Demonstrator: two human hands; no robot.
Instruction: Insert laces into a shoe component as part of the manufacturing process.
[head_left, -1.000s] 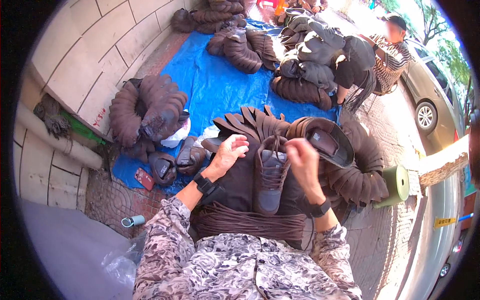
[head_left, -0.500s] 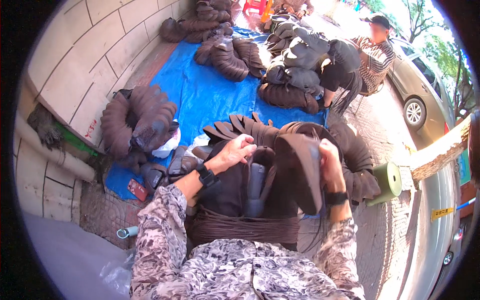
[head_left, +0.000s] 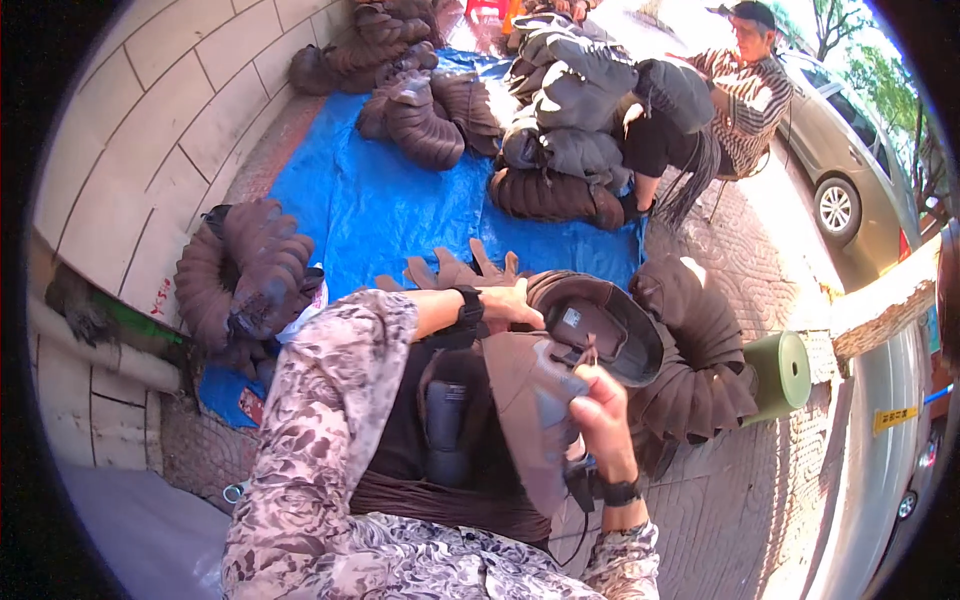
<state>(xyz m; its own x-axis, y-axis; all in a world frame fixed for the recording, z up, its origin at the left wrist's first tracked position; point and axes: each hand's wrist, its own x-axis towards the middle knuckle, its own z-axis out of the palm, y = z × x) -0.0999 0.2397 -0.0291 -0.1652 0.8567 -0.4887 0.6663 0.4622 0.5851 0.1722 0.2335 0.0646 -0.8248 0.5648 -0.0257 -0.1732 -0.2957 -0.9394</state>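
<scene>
"Where's that brown shoe upper?"
"Before you, tilted, pinched in your right hand; your left hand's grip, can't tell."
"Finished?"
"Looks underway; stacks sit untouched on the blue tarp."

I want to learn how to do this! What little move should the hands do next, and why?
Maybe the right hand should bring the lace toward the edge of the shoe upper. Its fingertips seem to pinch the lace close to the upper, and the left hand is at the upper's top, so it could probably steady it.
</scene>
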